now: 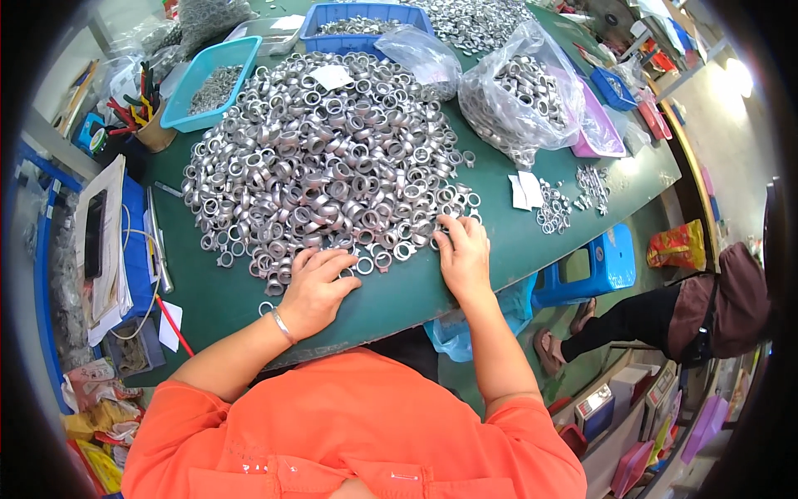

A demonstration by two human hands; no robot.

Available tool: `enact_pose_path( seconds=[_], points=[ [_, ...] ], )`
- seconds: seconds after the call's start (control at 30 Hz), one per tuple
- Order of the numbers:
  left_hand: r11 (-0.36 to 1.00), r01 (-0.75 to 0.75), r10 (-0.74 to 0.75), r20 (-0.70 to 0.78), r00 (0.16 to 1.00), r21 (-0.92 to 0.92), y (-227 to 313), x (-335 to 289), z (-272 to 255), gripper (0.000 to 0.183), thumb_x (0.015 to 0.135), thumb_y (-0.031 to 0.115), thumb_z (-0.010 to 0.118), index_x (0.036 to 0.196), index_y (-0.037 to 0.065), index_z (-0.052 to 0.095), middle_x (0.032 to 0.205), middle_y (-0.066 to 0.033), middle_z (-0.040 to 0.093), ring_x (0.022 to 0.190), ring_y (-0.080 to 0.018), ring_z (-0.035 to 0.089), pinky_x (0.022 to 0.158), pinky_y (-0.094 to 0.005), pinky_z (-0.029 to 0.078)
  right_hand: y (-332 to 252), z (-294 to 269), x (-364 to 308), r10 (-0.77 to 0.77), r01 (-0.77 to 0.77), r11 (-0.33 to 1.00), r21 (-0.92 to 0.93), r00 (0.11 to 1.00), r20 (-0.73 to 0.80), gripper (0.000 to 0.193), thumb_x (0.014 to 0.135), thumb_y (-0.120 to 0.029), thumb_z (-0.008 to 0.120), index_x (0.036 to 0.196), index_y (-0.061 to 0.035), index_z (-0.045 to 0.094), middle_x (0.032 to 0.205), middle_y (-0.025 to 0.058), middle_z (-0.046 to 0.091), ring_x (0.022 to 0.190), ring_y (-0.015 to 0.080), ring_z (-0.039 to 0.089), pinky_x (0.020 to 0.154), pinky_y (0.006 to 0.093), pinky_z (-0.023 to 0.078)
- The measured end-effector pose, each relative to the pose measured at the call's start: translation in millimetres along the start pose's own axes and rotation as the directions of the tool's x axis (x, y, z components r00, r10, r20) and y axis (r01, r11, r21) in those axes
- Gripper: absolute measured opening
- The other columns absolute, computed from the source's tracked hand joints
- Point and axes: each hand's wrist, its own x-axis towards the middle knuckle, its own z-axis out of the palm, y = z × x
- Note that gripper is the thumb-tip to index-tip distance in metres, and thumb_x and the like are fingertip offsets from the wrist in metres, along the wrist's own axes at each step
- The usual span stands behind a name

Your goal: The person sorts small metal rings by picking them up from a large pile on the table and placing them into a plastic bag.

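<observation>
A large heap of silvery metal rings (316, 166) covers the middle of the green table, each ring with a small tab or lug. My left hand (314, 293), with a bracelet (284, 327) at the wrist, rests at the heap's near edge. Its fingers lie spread over the rings, thumb out to the right. My right hand (465, 256) is at the heap's near right edge, fingers bent and apart from the thumb, touching rings there. Between the two hands several loose rings (382, 260) lie flat. One single ring (266, 308) sits just left of my left wrist.
Beyond the heap stand a turquoise tray (218, 56) and a blue bin (320, 35) of metal parts. A clear bag (522, 100) of rings is at the right, with small piles (554, 208) nearer. A blue stool (611, 264) and another person (632, 320) are beyond the table's right edge.
</observation>
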Motion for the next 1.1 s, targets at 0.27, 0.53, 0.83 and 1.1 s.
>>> enact_pose_path(
  seconds=[0.27, 0.53, 0.83, 1.1],
  points=[
    [0.997, 0.018, -0.016, 0.027, 1.000, -0.073, -1, -1, 2, 0.017, 0.067, 0.006, 0.066, 0.082, 0.013, 0.065, 0.107, -0.0026, 0.058, 0.104, -0.0220, 0.051, 0.090, -0.0419, 0.032, 20, 5, 2, 0.164, -0.144, 0.967, 0.211, 0.983, -0.081, 0.026, 0.080, -0.003, 0.057, 0.106, -0.0026, 0.055, 0.088, 0.0150, 0.057, 0.083, 0.0339, 0.054, 0.073, 0.0395, 0.044],
    [0.884, 0.196, -0.254, -0.084, 0.964, -0.425, 8, -2, -19, 0.015, 0.068, 0.002, 0.068, 0.083, 0.006, 0.064, 0.094, -0.0071, 0.060, 0.089, -0.0240, 0.056, 0.080, -0.0364, 0.041, -5, -9, 0, 0.312, -0.358, 0.870, 0.339, 0.932, 0.182, 0.020, 0.067, -0.007, 0.076, 0.078, -0.0002, 0.059, 0.064, 0.0015, 0.051, 0.057, 0.0097, 0.049, 0.052, 0.0246, 0.042],
    [0.185, 0.462, -0.460, 0.339, 0.821, -0.867, 22, -1, -21, 0.008, 0.077, 0.005, 0.068, 0.083, 0.000, 0.064, 0.083, -0.0036, 0.058, 0.075, -0.0099, 0.055, 0.065, -0.0214, 0.045, -88, 4, -25, -0.158, -0.008, 0.738, 0.675, 0.970, 0.184, 0.019, 0.063, 0.002, 0.074, 0.074, 0.0002, 0.059, 0.070, 0.0070, 0.058, 0.061, 0.0156, 0.056, 0.054, 0.0252, 0.045],
    [0.591, 0.278, -0.384, 0.038, 0.923, -0.757, 25, -4, -27, 0.006, 0.074, 0.003, 0.068, 0.077, 0.002, 0.062, 0.075, -0.0050, 0.058, 0.071, -0.0158, 0.055, 0.064, -0.0268, 0.044, -84, 6, -35, 0.065, -0.502, 0.311, 0.807, 0.859, 0.509, 0.016, 0.089, 0.000, 0.046, 0.105, 0.0032, 0.050, 0.081, 0.0079, 0.059, 0.073, 0.0124, 0.058, 0.062, 0.0231, 0.048]
  ],
)
